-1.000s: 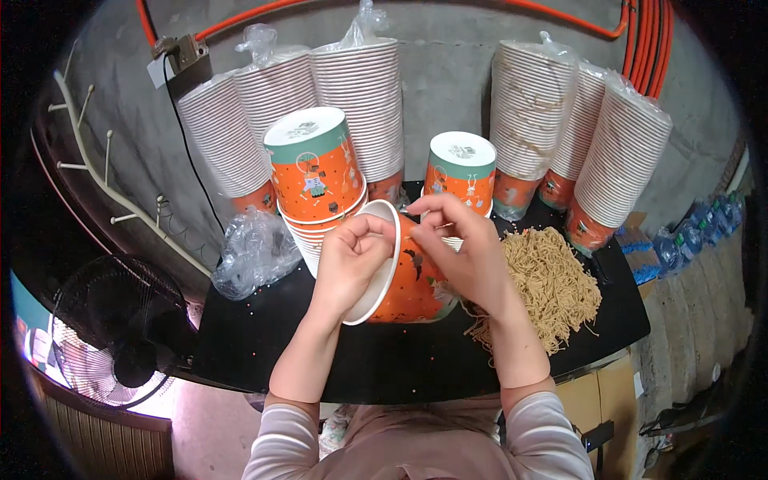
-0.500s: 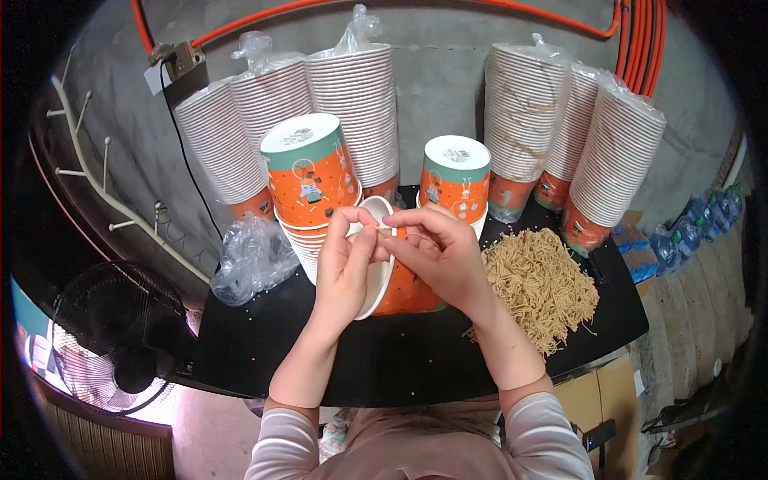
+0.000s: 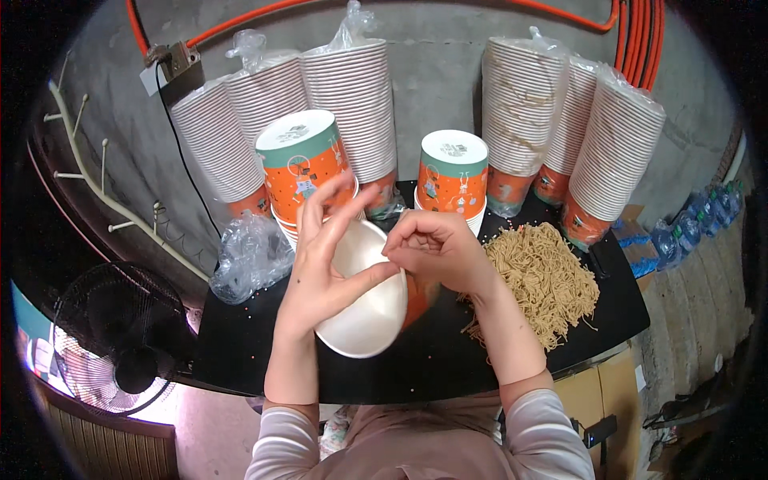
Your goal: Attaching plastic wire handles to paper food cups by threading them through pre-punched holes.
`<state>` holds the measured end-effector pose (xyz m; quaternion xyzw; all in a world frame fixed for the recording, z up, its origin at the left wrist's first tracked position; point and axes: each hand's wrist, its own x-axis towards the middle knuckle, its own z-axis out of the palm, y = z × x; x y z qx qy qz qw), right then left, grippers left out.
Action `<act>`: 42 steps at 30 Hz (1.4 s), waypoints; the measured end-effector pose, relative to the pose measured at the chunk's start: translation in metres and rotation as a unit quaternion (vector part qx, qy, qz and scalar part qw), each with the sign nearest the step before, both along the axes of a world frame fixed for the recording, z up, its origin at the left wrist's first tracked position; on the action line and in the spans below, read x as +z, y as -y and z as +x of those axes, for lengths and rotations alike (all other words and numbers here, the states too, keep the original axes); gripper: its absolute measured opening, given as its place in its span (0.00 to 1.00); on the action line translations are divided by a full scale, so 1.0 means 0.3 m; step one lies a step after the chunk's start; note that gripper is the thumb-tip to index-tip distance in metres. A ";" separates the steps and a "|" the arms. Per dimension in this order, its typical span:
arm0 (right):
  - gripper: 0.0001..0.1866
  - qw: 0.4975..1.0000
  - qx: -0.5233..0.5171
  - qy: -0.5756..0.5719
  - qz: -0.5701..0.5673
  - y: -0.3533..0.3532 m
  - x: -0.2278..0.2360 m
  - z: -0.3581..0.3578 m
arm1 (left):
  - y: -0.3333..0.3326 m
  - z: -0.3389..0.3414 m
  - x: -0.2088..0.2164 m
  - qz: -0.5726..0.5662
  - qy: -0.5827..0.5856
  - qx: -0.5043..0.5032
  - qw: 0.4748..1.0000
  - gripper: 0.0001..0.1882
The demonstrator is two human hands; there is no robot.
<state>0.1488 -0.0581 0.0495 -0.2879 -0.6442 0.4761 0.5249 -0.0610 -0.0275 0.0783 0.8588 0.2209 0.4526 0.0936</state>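
Note:
In front of me a paper bucket (image 3: 364, 324), white inside and orange outside, is tilted with its mouth toward me. My left hand (image 3: 324, 268) lies across the mouth with its fingers spread and its thumb reaching to the right rim. Right at that rim, the fingers of my right hand (image 3: 436, 250) are pinched together; whatever they hold is too small to make out. To the right lies a heap of tan knotted cords (image 3: 544, 288). Beyond my hands, upside-down orange and green paper buckets (image 3: 300, 164) form a stack, with a second bucket stack (image 3: 454, 172) to its right.
Tall plastic-wrapped bucket stacks (image 3: 348, 104) line the back of the black table (image 3: 240, 352). A crumpled clear plastic bag (image 3: 252, 256) sits at the table's left, a black fan (image 3: 112, 340) beyond it. Bottles with blue tints (image 3: 688, 232) stand off to the right.
The bucket has turned its mouth more toward me and come lower. My left hand has gone from a pinch to spread fingers; my right hand stays pinched and has shifted slightly right.

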 end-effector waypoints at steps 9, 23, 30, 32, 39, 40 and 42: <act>0.06 0.961 -0.112 0.167 0.188 -0.007 0.027 0.041 | -0.091 0.025 -0.099 -0.336 0.079 -0.198 0.918 0.15; 0.08 0.958 -0.099 0.191 0.191 0.054 0.075 0.099 | -0.129 0.008 -0.109 -0.536 0.095 -0.313 0.779 0.05; 0.15 0.862 -0.211 0.294 0.354 0.047 0.058 0.083 | -0.165 -0.011 -0.118 -0.569 0.120 -0.321 0.748 0.03; 0.17 0.847 -0.222 0.291 0.387 0.042 0.057 0.062 | -0.159 -0.004 -0.117 -0.566 0.114 -0.311 0.755 0.03; 0.12 0.868 -0.204 0.230 0.390 -0.012 0.026 0.019 | -0.134 0.002 -0.106 -0.555 0.088 -0.306 0.769 0.03; 0.11 0.872 -0.202 0.227 0.383 -0.017 0.024 0.023 | -0.134 0.000 -0.105 -0.553 0.084 -0.311 0.768 0.03; 0.09 0.881 -0.199 0.224 0.366 -0.023 0.019 0.036 | -0.134 0.004 -0.107 -0.552 0.085 -0.313 0.769 0.03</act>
